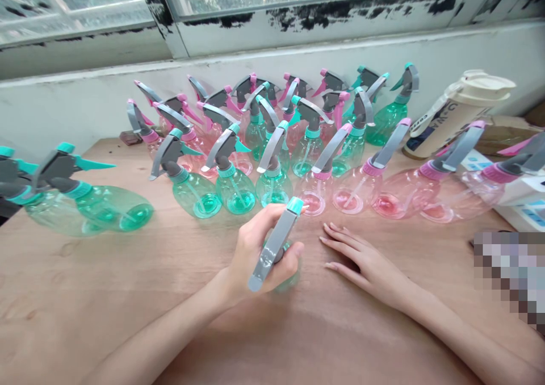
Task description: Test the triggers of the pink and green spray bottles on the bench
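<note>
My left hand [251, 254] is wrapped round the neck of a green spray bottle [276, 246] with a grey and teal trigger head. The bottle's body is mostly hidden under the hand. To its right, my right hand [366, 260] lies flat on the wooden table [204, 339], fingers spread and holding nothing. Just beyond the fingertips stand pink spray bottles [353, 189]. Several green spray bottles [236, 192] stand ahead of my left hand.
More pink and green bottles fill rows toward the wall [106, 107]. Two green bottles [114, 203] stand apart at the left. At the right are a cream tumbler [464, 109], a cardboard box [506, 135], white boxes [519, 197] and a pixelated object [511, 266].
</note>
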Available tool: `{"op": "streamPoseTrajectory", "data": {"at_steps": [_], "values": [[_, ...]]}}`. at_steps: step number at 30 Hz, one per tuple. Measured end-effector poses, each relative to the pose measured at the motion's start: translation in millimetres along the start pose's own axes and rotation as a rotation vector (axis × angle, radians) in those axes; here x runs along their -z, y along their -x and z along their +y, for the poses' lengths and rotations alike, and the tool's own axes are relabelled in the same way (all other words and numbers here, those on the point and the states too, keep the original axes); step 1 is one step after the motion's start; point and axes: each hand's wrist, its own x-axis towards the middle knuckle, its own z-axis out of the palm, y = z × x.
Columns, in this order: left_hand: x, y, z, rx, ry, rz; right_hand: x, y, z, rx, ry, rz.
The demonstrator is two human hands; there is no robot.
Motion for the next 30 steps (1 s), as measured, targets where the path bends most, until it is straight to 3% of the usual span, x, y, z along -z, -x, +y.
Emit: {"op": "streamPoseTrajectory", "data": {"at_steps": [12,30], "values": [[5.4,-9,11,-0.076,-0.095,-0.026,1,0,-2,-0.001,-0.052,0.024],[-2.8,4,5,0.0,-0.03,0.072,1,0,-2,-0.001,-0.065,0.04]]}}
